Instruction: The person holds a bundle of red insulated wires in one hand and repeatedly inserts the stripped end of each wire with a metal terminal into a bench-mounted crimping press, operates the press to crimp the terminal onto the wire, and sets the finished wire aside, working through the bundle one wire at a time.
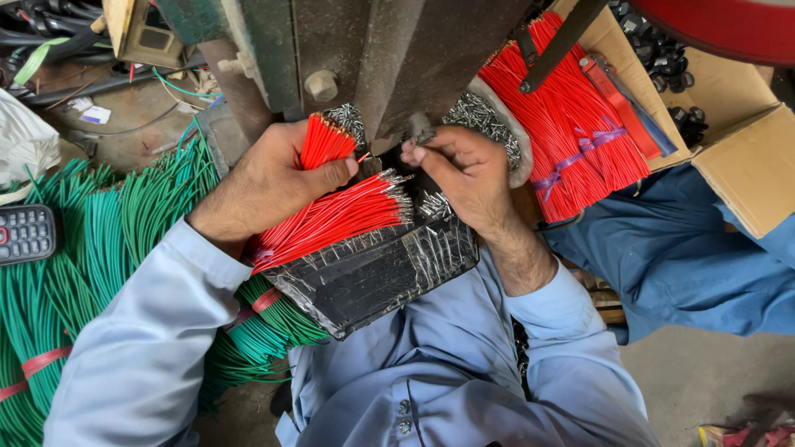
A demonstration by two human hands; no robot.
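Observation:
My left hand [269, 178] is closed around a short bunch of red wires [325, 139] held upright, just below the dark metal machine [397, 58]. Under that hand a longer bundle of red wires with metal tips [339, 217] lies on a black tape-wrapped tray [373, 277]. My right hand [464, 170] pinches a small metal terminal piece [420, 132] at the machine's lower edge, its fingers closed on it. A heap of small silver terminals [484, 120] sits right behind that hand.
Bundles of green wires [91, 248] tied with red bands lie at the left, beside a dark keypad phone [25, 233]. More red wire bundles [571, 124] with purple ties fill a cardboard box [745, 157] at the right. Blue cloth [687, 257] lies below the box.

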